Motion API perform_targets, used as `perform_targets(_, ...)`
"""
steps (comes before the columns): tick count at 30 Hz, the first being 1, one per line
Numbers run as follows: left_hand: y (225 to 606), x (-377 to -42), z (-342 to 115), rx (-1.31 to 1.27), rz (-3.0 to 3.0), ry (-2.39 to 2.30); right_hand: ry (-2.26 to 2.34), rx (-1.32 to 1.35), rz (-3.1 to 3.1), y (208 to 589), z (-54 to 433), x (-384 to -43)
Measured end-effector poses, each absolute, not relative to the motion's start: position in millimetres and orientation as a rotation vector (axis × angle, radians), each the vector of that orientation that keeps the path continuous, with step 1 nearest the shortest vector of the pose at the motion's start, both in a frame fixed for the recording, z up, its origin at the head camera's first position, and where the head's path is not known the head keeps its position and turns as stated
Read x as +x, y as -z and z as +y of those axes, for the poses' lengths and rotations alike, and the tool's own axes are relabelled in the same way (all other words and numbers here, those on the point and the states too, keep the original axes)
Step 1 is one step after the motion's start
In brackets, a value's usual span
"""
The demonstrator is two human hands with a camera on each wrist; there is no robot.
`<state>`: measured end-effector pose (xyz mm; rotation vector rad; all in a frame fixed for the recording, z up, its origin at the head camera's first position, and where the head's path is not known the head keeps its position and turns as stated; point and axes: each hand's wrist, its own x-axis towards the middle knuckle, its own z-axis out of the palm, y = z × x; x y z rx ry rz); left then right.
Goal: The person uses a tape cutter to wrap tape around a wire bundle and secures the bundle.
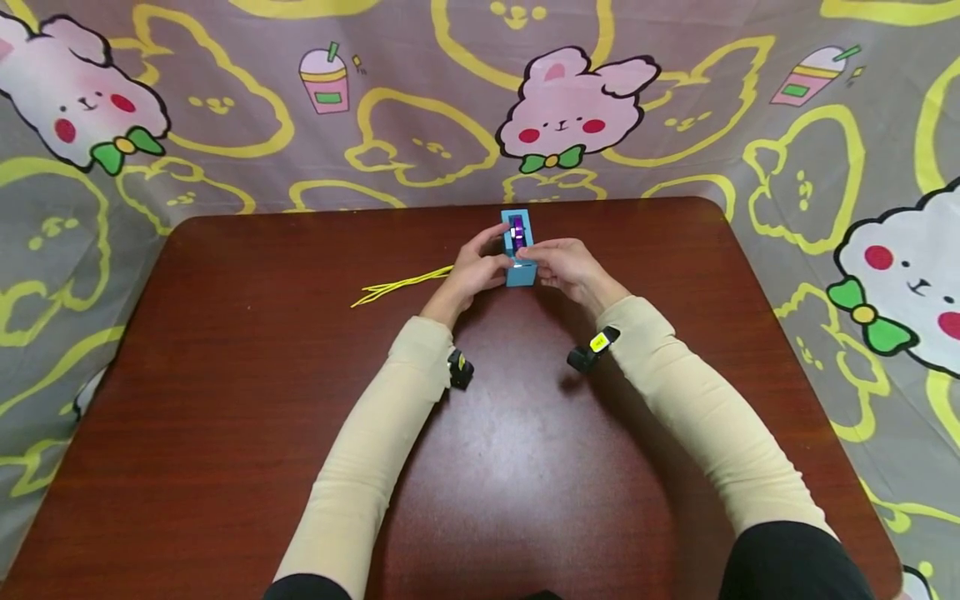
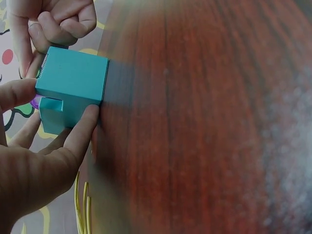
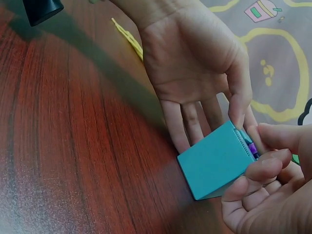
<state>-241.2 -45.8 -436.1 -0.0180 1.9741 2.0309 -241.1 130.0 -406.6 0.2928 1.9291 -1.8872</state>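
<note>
A turquoise tape dispenser (image 1: 521,275) with a purple tape roll core (image 1: 518,233) stands near the table's far edge. Its serrated cutting edge (image 3: 242,142) shows in the right wrist view. My left hand (image 1: 472,271) grips the dispenser from the left, its fingers and thumb spread around the body (image 2: 73,75). From the right, my right hand (image 1: 573,268) brings thumb and index finger together just by the cutter and roll, seemingly pinching the tape's end. The tape between those fingertips is too thin to make out. The right hand's other fingers are curled.
Several yellow strings (image 1: 401,285) lie on the brown table (image 1: 262,400), left of the left hand. A curtain (image 1: 420,92) with cartoon prints hangs right behind the table's far edge. Small black wrist cameras (image 1: 461,369) sit at both cuffs.
</note>
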Motion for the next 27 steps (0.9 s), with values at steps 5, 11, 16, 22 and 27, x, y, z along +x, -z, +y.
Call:
perform_targets(5,437.1,-240.1,-47.1,-0.01,1.961,-2.043,1.887,0.287,1.937,407.8,130.0,-240.1)
perform_targets(11,436.7,-240.9,-46.9,-0.003,1.96,-2.039,1.869,0.282,1.969,410.5,130.8,-238.5)
perform_targets(16,435.3,-240.8,-47.2,0.0,1.952,-2.041,1.887,0.272,1.975,411.7,130.4,-237.4)
perform_targets(22,434.1,-239.5,-47.6,0.009,1.957,-2.042,1.885,0.26,1.988,411.2,130.7,-234.9)
perform_targets(27,435.6,-238.5,-47.2,0.01,1.956,-2.048,1.887,0.27,1.985,411.6,130.3,-232.4)
